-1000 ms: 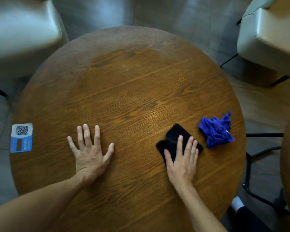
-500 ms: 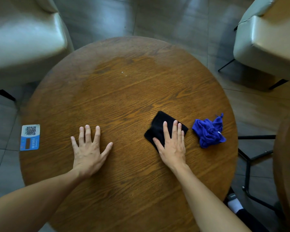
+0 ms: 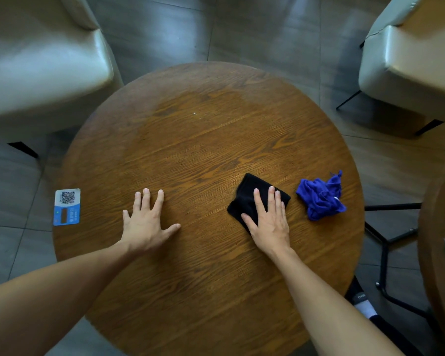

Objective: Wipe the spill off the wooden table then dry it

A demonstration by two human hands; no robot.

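Overhead view of a round wooden table point(image 3: 206, 155), grain running roughly from 8 o'clock to 2 o'clock. Taking the table top as a clock face with 6 o'clock nearest the person, the left hand point(image 3: 145, 222) lies palm down toward 8 o'clock, fingers spread wide and thumb pointing to 3 o'clock; it holds nothing and rests flat on bare wood. The right hand point(image 3: 270, 222) lies toward 4 o'clock, also flat, fingers extended and close together, pressing down on a black cloth point(image 3: 247, 199). The cloth is folded into a rough square turned on its corner; its upper corner and left edge show beyond the fingers, the rest is covered by the palm. A crumpled blue cloth point(image 3: 320, 197) sits just beside the black one at about 3 o'clock, near the table rim, apart from the right hand. A paler, dull patch point(image 3: 190, 104) crosses the wood toward 12 o'clock, with a small white speck point(image 3: 194, 113) at its near edge; whether it is wet cannot be told. A blue-and-white QR-code sticker point(image 3: 67, 206) sits at the rim at 9 o'clock. Cream upholstered chairs stand on the grey tiled floor at 10 o'clock point(image 3: 44, 68) and 2 o'clock point(image 3: 409, 65).
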